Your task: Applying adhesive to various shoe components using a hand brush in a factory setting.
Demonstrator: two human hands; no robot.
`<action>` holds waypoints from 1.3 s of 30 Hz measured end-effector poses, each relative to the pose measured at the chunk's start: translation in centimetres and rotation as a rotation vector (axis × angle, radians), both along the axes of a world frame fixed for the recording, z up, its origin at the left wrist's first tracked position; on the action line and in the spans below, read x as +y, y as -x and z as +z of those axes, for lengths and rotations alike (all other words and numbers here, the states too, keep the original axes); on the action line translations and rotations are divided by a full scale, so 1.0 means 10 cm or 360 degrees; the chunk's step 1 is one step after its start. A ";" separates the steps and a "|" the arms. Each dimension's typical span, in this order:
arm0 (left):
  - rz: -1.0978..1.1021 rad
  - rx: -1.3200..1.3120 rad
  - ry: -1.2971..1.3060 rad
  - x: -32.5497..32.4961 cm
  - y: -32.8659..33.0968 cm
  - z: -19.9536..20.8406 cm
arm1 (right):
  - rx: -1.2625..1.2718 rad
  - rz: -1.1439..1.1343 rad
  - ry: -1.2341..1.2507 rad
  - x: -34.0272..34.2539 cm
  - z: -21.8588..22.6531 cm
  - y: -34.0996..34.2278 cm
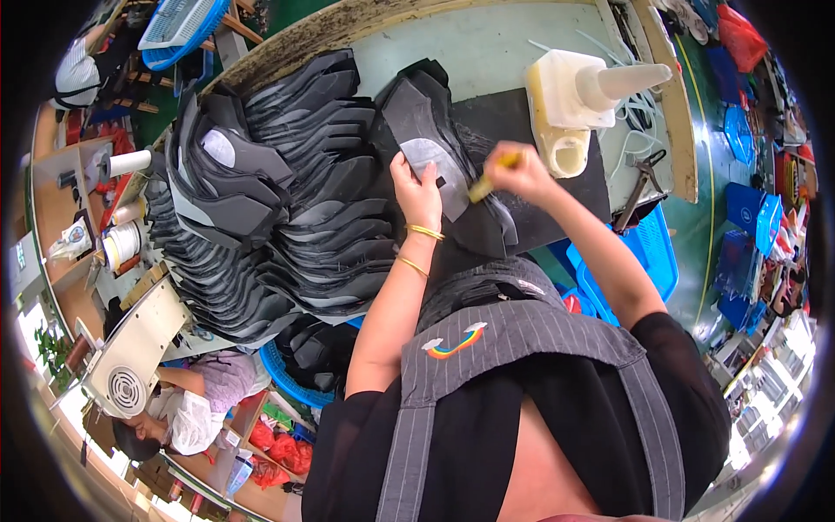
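My left hand point(418, 193) has its fingers closed on the edge of a dark grey cut piece point(417, 123), shaped like a shoe-upper part, with a pale rounded patch. This piece lies over a small stack of similar dark pieces point(492, 228) on a black mat point(570, 195). In my right hand point(520, 174) is a short yellow brush point(481, 188), its end at the piece's right edge. Whether the tip touches is too small to tell. Just beyond that hand, a yellowed plastic glue container point(557, 87) with a translucent cone-shaped spout stands on the mat's far right.
Overlapping rows of dark pieces point(326, 209) fill the table's left, with a loose pile point(228, 165) on top. Blue baskets point(639, 261) sit below right. Black-handled pliers-like tool point(642, 187) and pale strips point(639, 113) lie at the right edge. Another person point(196, 404) is lower left.
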State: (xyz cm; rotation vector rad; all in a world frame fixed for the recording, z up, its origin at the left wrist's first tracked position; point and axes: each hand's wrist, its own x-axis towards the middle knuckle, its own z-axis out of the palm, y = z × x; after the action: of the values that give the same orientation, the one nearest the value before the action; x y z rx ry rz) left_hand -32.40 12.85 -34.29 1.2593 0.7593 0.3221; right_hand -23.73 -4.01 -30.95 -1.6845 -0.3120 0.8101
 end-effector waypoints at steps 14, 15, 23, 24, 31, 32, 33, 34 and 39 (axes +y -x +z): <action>0.0187 0.0080 -0.0152 -0.20 -0.24 0.06 | -0.0585 0.0050 -0.0162 -0.43 0.19 0.32; 0.0182 0.0104 -0.0084 -0.18 -0.21 0.04 | -0.0474 0.0081 -0.0139 -0.44 0.11 0.39; 0.0151 0.0053 0.0051 -0.04 -0.26 -0.03 | -0.0321 -0.0065 -0.0075 -0.67 0.06 0.51; 0.0117 0.0085 0.0145 -0.05 -0.26 -0.01 | -0.0433 0.0074 -0.0038 -0.72 -0.09 0.56; -0.0072 0.0031 0.0711 0.29 -0.15 -0.16 | 0.0100 -0.0384 -0.0077 -0.53 0.46 0.11; -0.0090 0.0047 0.0949 0.33 -0.15 -0.06 | 0.0083 -0.0313 -0.0017 -0.24 0.61 -0.05; -0.0162 0.0141 0.0960 0.34 -0.19 0.07 | 0.0151 -0.0165 -0.0075 0.05 0.71 -0.16; -0.0207 0.0169 0.1052 0.39 -0.20 0.05 | 0.0139 -0.0001 -0.0072 0.31 0.60 -0.23; -0.0286 0.0114 0.1081 0.50 -0.22 0.05 | -0.0922 0.0226 0.0163 0.68 0.43 -0.23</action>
State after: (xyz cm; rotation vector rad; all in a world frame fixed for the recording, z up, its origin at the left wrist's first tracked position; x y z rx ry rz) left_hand -30.23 17.87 -33.82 0.6873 0.7254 -0.1285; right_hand -21.41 2.76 -26.66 -1.9907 -0.8056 0.4265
